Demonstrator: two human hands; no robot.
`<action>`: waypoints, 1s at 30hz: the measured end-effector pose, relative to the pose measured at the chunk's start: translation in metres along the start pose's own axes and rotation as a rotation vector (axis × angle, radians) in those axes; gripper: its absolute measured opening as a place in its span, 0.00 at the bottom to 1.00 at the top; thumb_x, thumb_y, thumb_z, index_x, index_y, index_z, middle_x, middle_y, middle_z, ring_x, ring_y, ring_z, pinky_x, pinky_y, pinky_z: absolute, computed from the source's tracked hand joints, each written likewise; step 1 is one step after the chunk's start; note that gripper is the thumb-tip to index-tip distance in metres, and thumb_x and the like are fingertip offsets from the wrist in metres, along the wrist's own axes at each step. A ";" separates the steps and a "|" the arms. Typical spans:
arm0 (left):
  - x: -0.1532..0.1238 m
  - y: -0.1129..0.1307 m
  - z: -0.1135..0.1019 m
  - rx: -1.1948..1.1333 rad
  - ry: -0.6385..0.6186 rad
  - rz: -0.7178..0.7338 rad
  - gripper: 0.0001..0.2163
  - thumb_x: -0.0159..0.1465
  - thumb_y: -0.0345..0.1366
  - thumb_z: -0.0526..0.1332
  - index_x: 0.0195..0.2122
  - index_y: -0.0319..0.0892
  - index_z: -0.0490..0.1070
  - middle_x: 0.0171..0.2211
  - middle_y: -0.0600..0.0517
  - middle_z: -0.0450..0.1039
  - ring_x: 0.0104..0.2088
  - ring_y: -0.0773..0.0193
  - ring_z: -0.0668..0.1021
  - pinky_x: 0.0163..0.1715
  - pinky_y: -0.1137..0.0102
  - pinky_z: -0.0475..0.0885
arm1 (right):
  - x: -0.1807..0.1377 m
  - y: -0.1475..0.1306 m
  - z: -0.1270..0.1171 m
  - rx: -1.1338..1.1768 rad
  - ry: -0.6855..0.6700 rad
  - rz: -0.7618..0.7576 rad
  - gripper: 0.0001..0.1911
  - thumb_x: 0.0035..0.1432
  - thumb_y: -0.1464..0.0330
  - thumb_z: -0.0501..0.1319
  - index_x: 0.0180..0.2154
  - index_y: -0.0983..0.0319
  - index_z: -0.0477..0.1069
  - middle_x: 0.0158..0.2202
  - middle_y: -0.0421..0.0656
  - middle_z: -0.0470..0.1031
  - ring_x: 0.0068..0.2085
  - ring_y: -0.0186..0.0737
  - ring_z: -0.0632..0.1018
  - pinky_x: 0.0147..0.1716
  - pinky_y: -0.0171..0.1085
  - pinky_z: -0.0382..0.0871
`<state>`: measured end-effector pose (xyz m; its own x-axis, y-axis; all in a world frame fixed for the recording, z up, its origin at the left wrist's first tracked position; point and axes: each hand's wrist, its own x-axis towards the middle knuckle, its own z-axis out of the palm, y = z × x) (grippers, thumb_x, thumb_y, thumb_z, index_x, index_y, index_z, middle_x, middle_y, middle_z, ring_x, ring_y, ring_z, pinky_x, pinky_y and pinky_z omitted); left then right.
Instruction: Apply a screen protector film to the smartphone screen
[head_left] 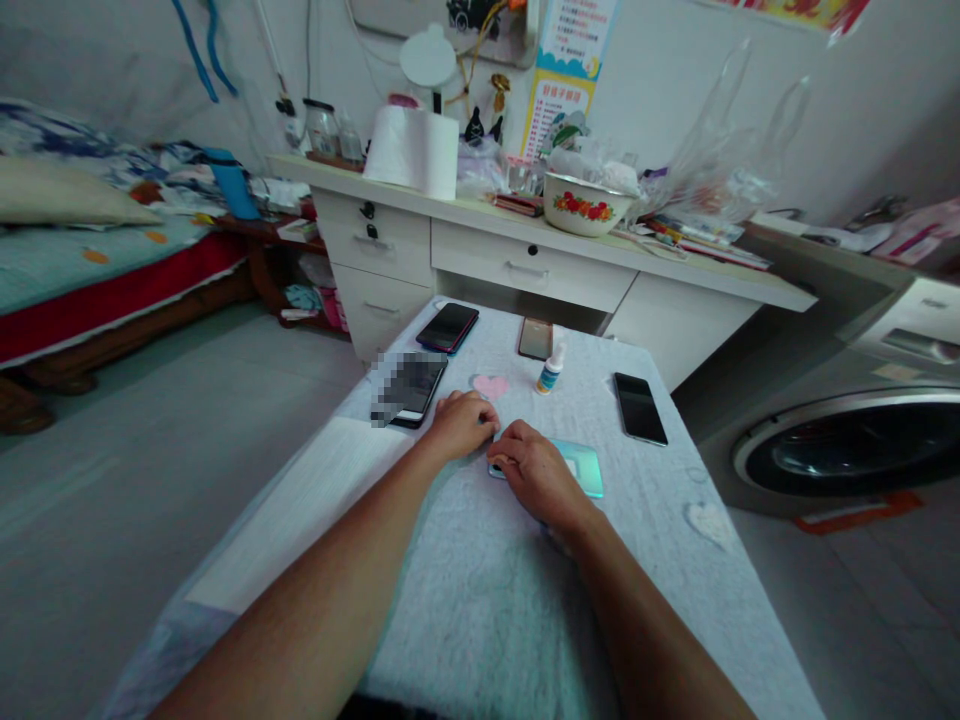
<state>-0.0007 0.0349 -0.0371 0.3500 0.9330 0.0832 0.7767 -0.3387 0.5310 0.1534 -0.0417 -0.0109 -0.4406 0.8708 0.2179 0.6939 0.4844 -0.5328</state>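
Note:
A shiny teal phone or phone case lies flat on the cloth-covered table. My right hand rests over its left end, with the fingers bent and pressed together at that end. Whatever they pinch is too small to make out. Just to the left, my left hand is curled close to the teal piece, its fingertips near those of my right hand. Its thumb and fingers are closed, and what lies between them is hidden. A small white bottle with a blue label stands upright beyond my right hand.
Dark phones lie around: one left of my left hand, another farther back, one at right. A brownish phone or case lies at the back. Behind stands a white desk; a washing machine is at right.

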 end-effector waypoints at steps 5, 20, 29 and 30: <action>0.000 0.000 -0.001 -0.005 -0.013 -0.004 0.08 0.58 0.39 0.59 0.31 0.47 0.78 0.41 0.52 0.77 0.46 0.54 0.72 0.46 0.60 0.63 | -0.003 -0.004 -0.005 0.005 -0.079 -0.016 0.10 0.58 0.79 0.58 0.35 0.62 0.77 0.36 0.43 0.70 0.37 0.34 0.72 0.39 0.33 0.64; -0.001 0.001 -0.003 -0.012 -0.009 0.003 0.08 0.58 0.40 0.60 0.32 0.47 0.78 0.40 0.52 0.77 0.46 0.54 0.73 0.47 0.61 0.63 | -0.016 0.003 -0.032 -0.035 -0.199 0.030 0.11 0.57 0.79 0.58 0.33 0.62 0.77 0.35 0.42 0.71 0.34 0.32 0.73 0.37 0.32 0.64; -0.002 0.002 -0.004 -0.024 -0.018 -0.005 0.08 0.58 0.40 0.60 0.31 0.47 0.78 0.40 0.52 0.77 0.46 0.54 0.72 0.47 0.60 0.63 | -0.031 0.015 -0.052 -0.032 -0.194 0.104 0.13 0.57 0.79 0.56 0.33 0.62 0.78 0.33 0.42 0.71 0.34 0.33 0.73 0.37 0.32 0.63; -0.002 0.002 -0.004 -0.024 -0.020 -0.007 0.08 0.58 0.40 0.60 0.31 0.47 0.78 0.40 0.52 0.77 0.46 0.54 0.73 0.47 0.60 0.63 | -0.032 0.016 -0.053 -0.028 -0.193 0.115 0.13 0.57 0.79 0.56 0.33 0.62 0.78 0.34 0.42 0.71 0.34 0.33 0.73 0.37 0.32 0.63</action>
<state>-0.0022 0.0324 -0.0326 0.3547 0.9329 0.0628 0.7664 -0.3286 0.5519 0.2092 -0.0577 0.0169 -0.4564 0.8897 -0.0051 0.7601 0.3869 -0.5220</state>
